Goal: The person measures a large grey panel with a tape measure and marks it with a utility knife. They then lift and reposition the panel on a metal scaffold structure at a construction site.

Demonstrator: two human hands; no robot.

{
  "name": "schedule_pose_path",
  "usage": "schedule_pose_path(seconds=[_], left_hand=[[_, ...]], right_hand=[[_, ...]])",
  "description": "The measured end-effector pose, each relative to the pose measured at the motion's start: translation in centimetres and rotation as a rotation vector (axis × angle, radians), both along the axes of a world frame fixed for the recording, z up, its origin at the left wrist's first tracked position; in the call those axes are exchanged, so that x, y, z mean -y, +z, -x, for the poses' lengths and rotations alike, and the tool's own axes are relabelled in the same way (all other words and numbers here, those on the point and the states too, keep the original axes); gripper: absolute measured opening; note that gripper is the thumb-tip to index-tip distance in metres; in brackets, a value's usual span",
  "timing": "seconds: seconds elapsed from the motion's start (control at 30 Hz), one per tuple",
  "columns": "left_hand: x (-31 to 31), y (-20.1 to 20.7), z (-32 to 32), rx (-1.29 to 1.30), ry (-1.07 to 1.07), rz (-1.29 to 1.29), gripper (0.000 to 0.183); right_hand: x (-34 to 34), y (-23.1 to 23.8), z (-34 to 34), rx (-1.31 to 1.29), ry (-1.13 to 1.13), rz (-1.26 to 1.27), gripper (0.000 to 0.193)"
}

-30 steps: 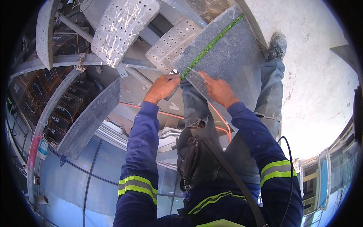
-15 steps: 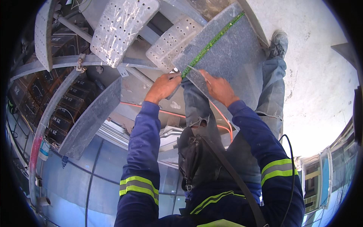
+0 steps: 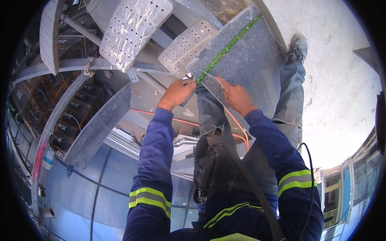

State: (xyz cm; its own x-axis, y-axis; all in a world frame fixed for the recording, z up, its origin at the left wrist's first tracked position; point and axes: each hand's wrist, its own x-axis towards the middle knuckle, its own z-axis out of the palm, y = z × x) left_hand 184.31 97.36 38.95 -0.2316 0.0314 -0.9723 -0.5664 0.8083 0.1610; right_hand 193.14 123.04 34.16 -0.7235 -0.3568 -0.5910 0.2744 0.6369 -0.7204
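Observation:
A grey stone slab (image 3: 251, 60) lies ahead of me, with the green blade of a tape measure (image 3: 230, 47) stretched across it from its far corner to its near left edge. There my left hand (image 3: 177, 94) is closed on the near end of the tape; a dark grey piece shows under its fingers, too covered to make out. My right hand (image 3: 237, 96) rests over the slab's near edge. Pinched in it is a thin, pencil-like stick (image 3: 211, 75), its tip beside the tape.
Perforated metal scaffold planks (image 3: 134, 30) stand at the upper left, near curved metal pipes (image 3: 60, 106). Another grey slab (image 3: 98, 126) leans left of me, in front of stacked brown boxes (image 3: 76, 106). An orange cable (image 3: 237, 120) runs by my legs. Glass panels (image 3: 76, 197) lie below.
My right hand has shifted slightly, and the stick's tip has moved a little right and down along the tape. My left hand keeps its hold on the tape.

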Motion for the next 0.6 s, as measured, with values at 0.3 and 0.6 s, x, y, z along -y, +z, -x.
schedule_pose_path(seconds=[0.3, 0.6], left_hand=[[0.1, -0.4, -0.2, -0.021, 0.027, 0.001, 0.056], [-0.2, -0.1, 0.4, 0.001, 0.013, 0.013, 0.058]], right_hand=[[0.5, 0.3, 1.5, 0.047, 0.030, -0.047, 0.054], [0.3, 2.7, 5.3, 0.259, 0.208, -0.148, 0.067]])
